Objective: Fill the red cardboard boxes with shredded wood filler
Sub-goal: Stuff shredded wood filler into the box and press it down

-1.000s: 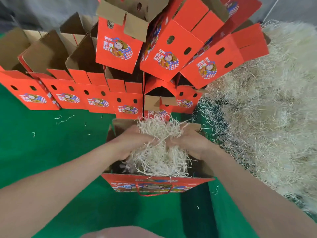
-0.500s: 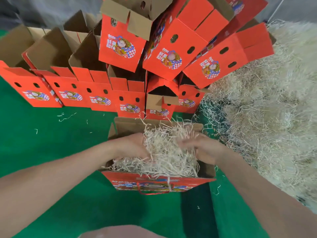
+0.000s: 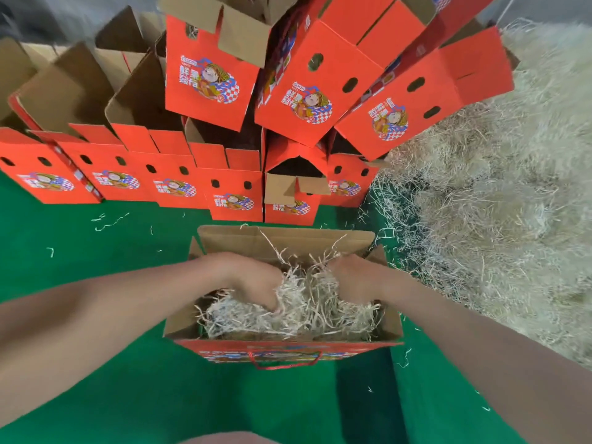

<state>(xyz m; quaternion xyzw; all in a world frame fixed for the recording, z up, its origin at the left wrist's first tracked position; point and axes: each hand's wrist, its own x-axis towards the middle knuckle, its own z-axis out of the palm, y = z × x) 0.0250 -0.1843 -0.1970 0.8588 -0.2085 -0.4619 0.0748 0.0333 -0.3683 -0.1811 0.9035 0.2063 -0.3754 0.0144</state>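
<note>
each of the red boxes (image 3: 323,59) bears a printed emblem (image 3: 209,80) with large white characters and a small word above; all too blurred to read.

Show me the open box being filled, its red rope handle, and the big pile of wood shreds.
open box (image 3: 288,240), head view, inside of far flap.
red rope handle (image 3: 282,366), head view, bottom of the loop.
pile of wood shreds (image 3: 496,203), head view, middle of heap.
</note>
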